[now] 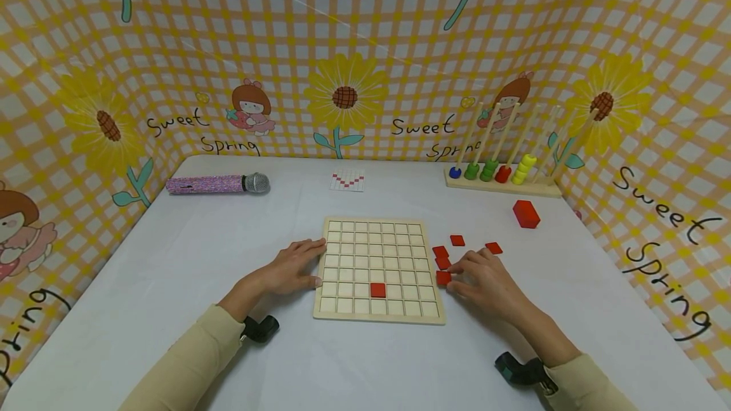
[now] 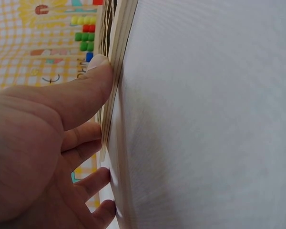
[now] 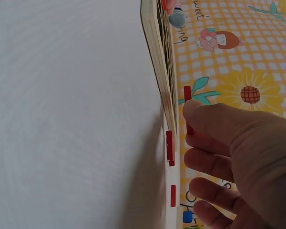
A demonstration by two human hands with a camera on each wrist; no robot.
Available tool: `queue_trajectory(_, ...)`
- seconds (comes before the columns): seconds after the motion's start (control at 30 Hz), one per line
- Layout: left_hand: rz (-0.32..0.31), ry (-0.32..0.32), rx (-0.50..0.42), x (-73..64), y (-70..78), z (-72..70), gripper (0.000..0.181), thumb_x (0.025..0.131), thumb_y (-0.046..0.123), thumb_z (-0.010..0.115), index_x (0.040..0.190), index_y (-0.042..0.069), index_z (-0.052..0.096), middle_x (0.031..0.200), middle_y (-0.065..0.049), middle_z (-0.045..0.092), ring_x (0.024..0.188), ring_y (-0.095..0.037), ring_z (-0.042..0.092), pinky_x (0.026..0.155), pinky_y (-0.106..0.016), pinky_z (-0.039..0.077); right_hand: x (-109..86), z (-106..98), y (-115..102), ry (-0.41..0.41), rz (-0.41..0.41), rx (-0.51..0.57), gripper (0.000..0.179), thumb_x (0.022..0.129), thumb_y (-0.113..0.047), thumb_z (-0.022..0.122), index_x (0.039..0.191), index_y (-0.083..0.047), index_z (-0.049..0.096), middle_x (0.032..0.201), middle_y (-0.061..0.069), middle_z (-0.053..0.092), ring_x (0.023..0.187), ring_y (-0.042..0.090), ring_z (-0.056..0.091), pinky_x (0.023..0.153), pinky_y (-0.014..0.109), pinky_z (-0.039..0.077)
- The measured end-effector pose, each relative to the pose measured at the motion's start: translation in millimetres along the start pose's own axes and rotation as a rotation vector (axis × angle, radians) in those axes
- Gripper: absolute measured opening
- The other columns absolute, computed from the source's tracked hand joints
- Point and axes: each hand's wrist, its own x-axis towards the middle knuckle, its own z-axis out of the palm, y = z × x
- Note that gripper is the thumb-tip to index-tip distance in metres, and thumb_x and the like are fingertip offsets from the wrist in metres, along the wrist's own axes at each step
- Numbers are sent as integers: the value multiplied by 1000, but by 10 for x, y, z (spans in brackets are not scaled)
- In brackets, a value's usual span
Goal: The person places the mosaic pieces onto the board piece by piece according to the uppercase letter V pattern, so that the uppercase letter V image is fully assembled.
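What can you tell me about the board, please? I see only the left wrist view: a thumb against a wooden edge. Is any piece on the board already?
Observer: Yes. One red tile sits in the grid of the wooden board, in the second row from the near edge.
Operator: Where is the other hand?
Observer: The right hand is on the table just right of the board, among loose red tiles.
Operator: Does it hold one?
Observer: In the right wrist view its thumb and fingers pinch a red tile on edge.
Operator: And my hand?
Observer: The left hand rests flat against the board's left edge, holding nothing.
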Motion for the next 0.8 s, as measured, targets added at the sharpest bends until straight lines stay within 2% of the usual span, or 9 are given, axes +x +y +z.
queue_trajectory(0.17,-3,-1,-8,0,3,-2,70,90,28,63,146,2,31,156,-13,25,142,-42,20,110,-62,20,5,-16,-63,6,1,21,27,71,-23,82,93,-11,73,91,1,66,90,17,46,72,33,41)
queue_trajectory(0.47,-10,-4,-12,-1,15,2,70,90,28,63,146,1,31,156,-13,25,142,-41,19,111,-62,19,45,20,-181,20,-36,-3,29,71,-24,82,95,-13,73,91,0,67,92,17,49,75,34,44)
queue_trajectory(0.8,-14,-6,-12,-3,14,2,71,90,28,64,147,3,30,157,-11,24,143,-40,18,112,-61,20,132,75,-366,10,-48,8,30,69,-26,83,93,-12,72,91,0,67,90,16,47,75,34,41)
